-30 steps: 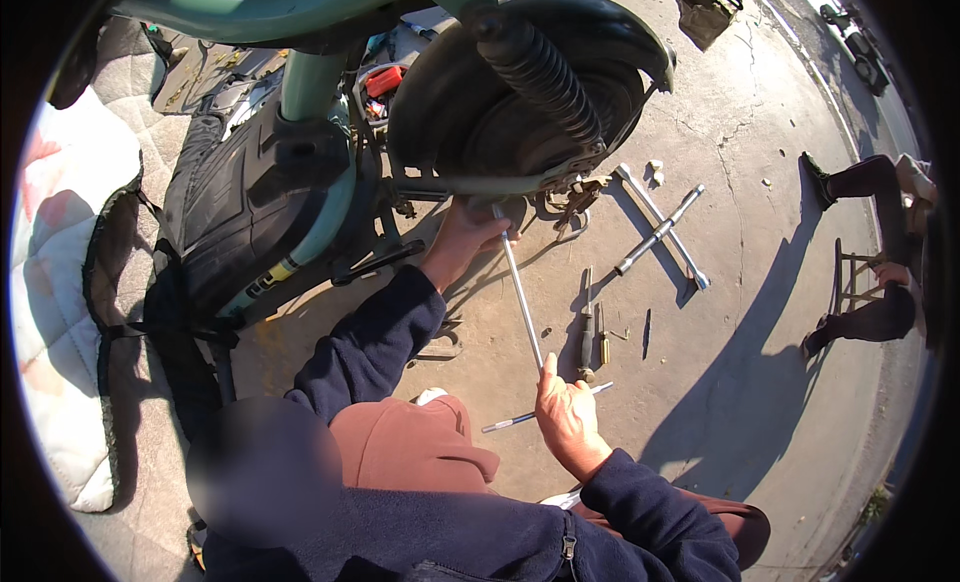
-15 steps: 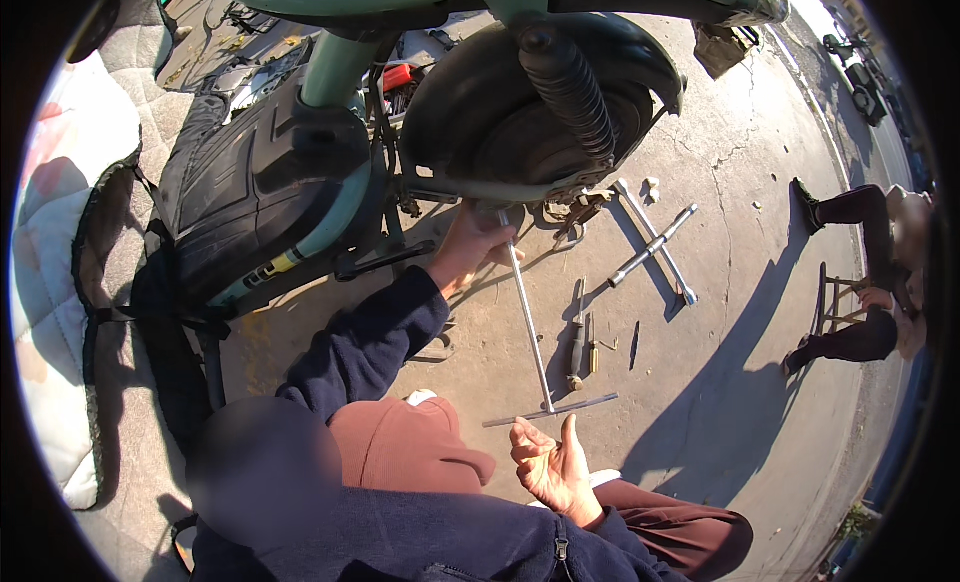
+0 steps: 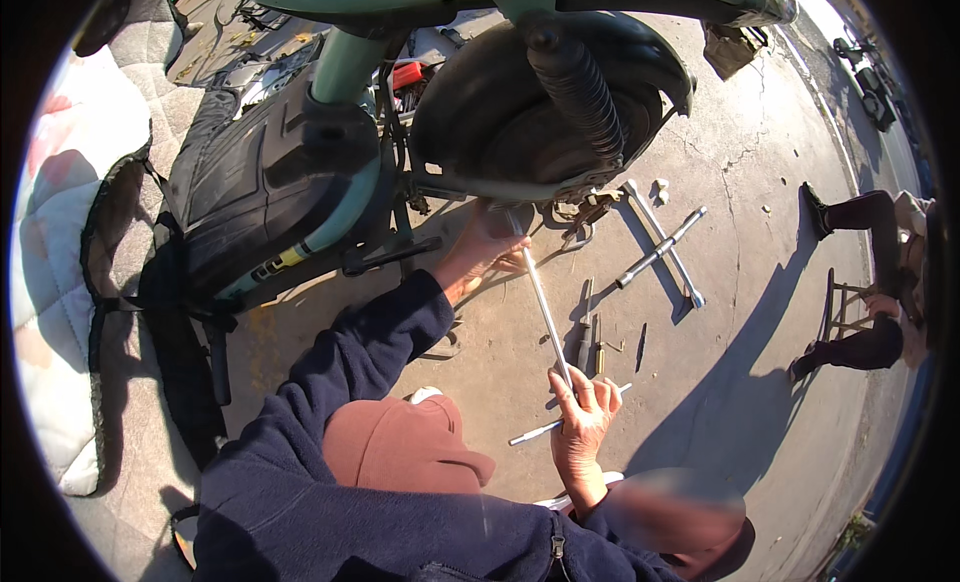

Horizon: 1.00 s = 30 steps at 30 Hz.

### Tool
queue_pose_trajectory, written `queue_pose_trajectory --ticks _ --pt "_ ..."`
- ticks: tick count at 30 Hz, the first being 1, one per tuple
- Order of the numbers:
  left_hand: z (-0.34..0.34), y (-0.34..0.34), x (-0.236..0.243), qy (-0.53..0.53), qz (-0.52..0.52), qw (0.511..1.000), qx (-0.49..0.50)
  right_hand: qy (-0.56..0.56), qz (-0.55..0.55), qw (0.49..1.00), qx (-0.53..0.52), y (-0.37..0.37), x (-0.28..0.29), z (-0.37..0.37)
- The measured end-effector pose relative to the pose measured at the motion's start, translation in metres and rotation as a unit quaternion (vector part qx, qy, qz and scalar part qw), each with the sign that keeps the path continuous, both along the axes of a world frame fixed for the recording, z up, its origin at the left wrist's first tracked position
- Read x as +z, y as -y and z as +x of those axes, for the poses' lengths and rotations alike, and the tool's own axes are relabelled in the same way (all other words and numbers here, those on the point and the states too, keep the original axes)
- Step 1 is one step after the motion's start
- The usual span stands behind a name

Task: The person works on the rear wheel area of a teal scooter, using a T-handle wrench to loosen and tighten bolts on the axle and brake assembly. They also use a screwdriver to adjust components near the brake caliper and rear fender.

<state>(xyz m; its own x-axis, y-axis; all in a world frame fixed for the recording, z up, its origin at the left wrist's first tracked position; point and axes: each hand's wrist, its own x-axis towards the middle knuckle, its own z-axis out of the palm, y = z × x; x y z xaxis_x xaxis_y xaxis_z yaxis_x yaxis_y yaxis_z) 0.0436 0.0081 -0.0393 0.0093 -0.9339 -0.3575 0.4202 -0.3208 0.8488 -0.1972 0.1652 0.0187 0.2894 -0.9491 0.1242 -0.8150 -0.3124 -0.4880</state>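
Note:
A long silver T-handle wrench (image 3: 545, 312) slants from the underside of a pale green scooter (image 3: 345, 67) down toward me. My left hand (image 3: 474, 250) grips its upper end, just below the black wheel (image 3: 480, 112); the scooter hides the very tip. At the lower end my right hand (image 3: 584, 422) has its fingers closed around the shaft by the crossbar, which pokes out on both sides of the hand. A ribbed black shock absorber (image 3: 580, 97) rises beside the wheel.
A four-way lug wrench (image 3: 662, 247) lies on the concrete at right. Nearer are a screwdriver (image 3: 585, 332), a smaller yellow-handled one (image 3: 600, 357) and a thin dark rod (image 3: 641, 348). A seated person (image 3: 870, 282) is at far right. A quilted cover (image 3: 75, 312) hangs at left.
My right hand has risen from below the crossbar and closed on the wrench near it. The crossbar has turned to a steeper slant. My left hand stays at the upper end.

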Motion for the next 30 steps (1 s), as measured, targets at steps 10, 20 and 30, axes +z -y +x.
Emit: queue_pose_trajectory --ticks 10,20,30 --pt "-0.005 0.003 -0.002 -0.050 -0.044 0.997 0.033 0.206 0.209 0.901 -0.320 -0.007 0.018 -0.038" --pt "-0.006 0.003 0.006 -0.059 -0.043 0.997 0.022 0.720 0.470 0.502 -0.090 -0.010 -0.011 -0.018" --pt "0.002 0.001 0.007 -0.068 -0.002 0.998 0.008 -0.015 0.543 0.789 0.288 0.086 0.013 -0.003"
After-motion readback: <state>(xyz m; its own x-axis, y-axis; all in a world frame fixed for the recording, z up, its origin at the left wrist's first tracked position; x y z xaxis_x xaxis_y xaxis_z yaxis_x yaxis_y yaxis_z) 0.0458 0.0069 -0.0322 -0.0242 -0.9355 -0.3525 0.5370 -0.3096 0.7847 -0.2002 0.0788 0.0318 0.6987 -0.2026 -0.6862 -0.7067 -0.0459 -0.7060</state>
